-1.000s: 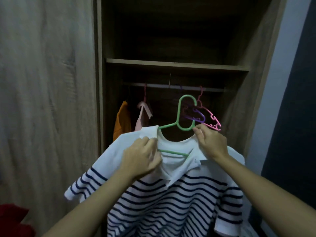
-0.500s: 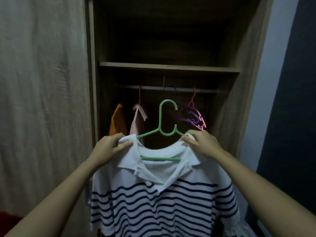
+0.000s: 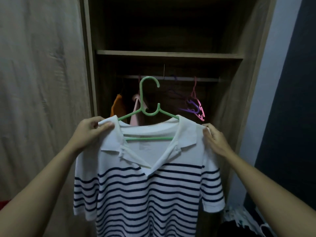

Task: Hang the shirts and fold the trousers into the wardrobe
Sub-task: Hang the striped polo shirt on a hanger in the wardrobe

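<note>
A white polo shirt with navy stripes hangs on a green plastic hanger that I hold up in front of the open wardrobe. My left hand pinches the shirt's left shoulder. My right hand grips the right shoulder seam. The hanger's hook stands upright, just below and in front of the metal rail. The hanger's arms are hidden inside the shirt.
On the rail hang an orange garment, a pink garment, and empty purple and pink hangers. A wooden shelf runs above the rail. The wardrobe door stands at left. Dark clothes lie at bottom right.
My hands moved apart from the collar out to the shirt's shoulders, spreading it flat on the hanger. The hanger rose, and its hook now stands upright near the rail.
</note>
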Motion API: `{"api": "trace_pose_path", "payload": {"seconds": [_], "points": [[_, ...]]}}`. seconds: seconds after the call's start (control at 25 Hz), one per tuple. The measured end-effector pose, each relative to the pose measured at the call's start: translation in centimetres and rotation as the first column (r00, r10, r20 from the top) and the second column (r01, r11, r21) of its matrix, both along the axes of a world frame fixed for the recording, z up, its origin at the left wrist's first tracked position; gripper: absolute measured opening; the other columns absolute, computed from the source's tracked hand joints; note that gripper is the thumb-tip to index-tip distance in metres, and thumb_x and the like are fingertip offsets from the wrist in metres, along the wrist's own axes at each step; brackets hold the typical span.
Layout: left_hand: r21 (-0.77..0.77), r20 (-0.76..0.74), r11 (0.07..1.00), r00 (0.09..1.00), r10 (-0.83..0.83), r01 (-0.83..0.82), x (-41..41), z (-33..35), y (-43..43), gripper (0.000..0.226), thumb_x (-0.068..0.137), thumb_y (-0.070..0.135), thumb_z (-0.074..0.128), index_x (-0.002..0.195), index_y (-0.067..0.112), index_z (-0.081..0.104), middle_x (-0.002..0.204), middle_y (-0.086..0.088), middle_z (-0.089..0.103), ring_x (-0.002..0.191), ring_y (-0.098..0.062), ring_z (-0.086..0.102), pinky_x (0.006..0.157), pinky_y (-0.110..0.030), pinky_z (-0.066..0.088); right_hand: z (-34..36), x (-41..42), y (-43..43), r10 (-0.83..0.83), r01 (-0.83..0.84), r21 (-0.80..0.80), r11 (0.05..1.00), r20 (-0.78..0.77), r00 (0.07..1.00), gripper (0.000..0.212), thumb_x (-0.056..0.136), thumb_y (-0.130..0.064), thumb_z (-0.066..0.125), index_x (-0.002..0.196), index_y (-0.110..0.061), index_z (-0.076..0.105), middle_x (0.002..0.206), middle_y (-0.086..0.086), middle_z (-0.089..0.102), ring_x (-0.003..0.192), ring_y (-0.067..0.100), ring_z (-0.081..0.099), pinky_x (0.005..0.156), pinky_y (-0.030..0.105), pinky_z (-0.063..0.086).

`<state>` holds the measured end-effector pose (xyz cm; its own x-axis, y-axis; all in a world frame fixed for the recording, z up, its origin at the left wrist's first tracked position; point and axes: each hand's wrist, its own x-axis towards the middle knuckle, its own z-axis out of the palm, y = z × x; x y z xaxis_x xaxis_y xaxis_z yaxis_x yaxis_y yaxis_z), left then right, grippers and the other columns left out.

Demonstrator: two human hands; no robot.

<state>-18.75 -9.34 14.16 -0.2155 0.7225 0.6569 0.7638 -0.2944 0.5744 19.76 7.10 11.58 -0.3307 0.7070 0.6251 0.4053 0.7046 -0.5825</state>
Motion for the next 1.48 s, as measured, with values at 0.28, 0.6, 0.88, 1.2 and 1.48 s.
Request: {"api": "trace_pose_path", "payload": {"seconds": [0.28,0.6,0.88,1.2,1.48], "points": [[-0.02,0.029,0.999,0.999,0.045,-0.045,-0.9,0.3,-0.4,0.023,0.083,0.041,0.066,0.081,0.019,0.07,0.071,-0.007,0.065,0.066,-0.019,0.059,0.06,-0.034,0.044,-2.6,0.8,1.2,-0.222,0.277,-0.186,0.943,0.271,0.937,0.048,0.086,-0.066,0.039,0.074,-0.022,0.055,0.074,0.003,0.061,0.074,0.023,0.056,0.061,0.031,0.042],[0.067,-0.216,0.878,0.852,0.477,-0.475,5.2,-1.0,2.2,0.041,0.086,0.06,0.05,0.08,0.021,0.061,0.065,0.003,0.058,0.063,-0.019,0.056,0.056,-0.033,0.044,3.9,-11.9,-4.0,0.132,-0.17,-0.392,0.904,-0.123,0.984,0.034,0.093,-0.032,0.052,0.121,-0.015,0.047,0.112,0.005,0.059,0.093,0.012,0.056,0.088,0.023,0.048],[-0.044,-0.421,0.833,0.766,0.486,-0.552,13.0,0.3,6.5,0.039,0.093,0.053,0.038,0.098,0.018,0.055,0.079,0.001,0.057,0.072,-0.019,0.061,0.056,-0.03,0.044,6.5,-18.0,1.5,0.112,-0.415,-0.705,0.575,-0.435,0.893,0.044,0.096,-0.043,0.042,0.117,-0.006,0.052,0.101,0.01,0.062,0.096,0.021,0.059,0.089,0.033,0.051],[-0.179,-0.28,0.889,0.888,0.365,-0.422,6.3,2.9,16.4,0.05,0.095,0.035,0.047,0.139,0.017,0.037,0.151,-0.019,0.023,0.134,-0.037,0.032,0.102,-0.042,0.039,7.2,-20.0,8.9,0.052,-0.174,-0.573,0.801,-0.222,0.974,0.008,0.086,-0.015,0.062,0.081,-0.012,0.056,0.07,0.0,0.057,0.066,0.009,0.054,0.058,0.019,0.042],[-0.183,-0.272,0.918,0.915,0.297,-0.352,1.8,-0.3,21.4,0.064,0.095,0.008,0.041,0.15,0.018,0.009,0.151,-0.015,0.025,0.119,-0.03,0.054,0.092,-0.035,0.048,11.4,-22.6,14.3,0.088,-0.095,-0.472,0.876,-0.037,0.995,0.031,0.074,-0.003,0.066,0.104,-0.001,0.059,0.085,0.004,0.061,0.09,0.018,0.059,0.076,0.021,0.044]]}}
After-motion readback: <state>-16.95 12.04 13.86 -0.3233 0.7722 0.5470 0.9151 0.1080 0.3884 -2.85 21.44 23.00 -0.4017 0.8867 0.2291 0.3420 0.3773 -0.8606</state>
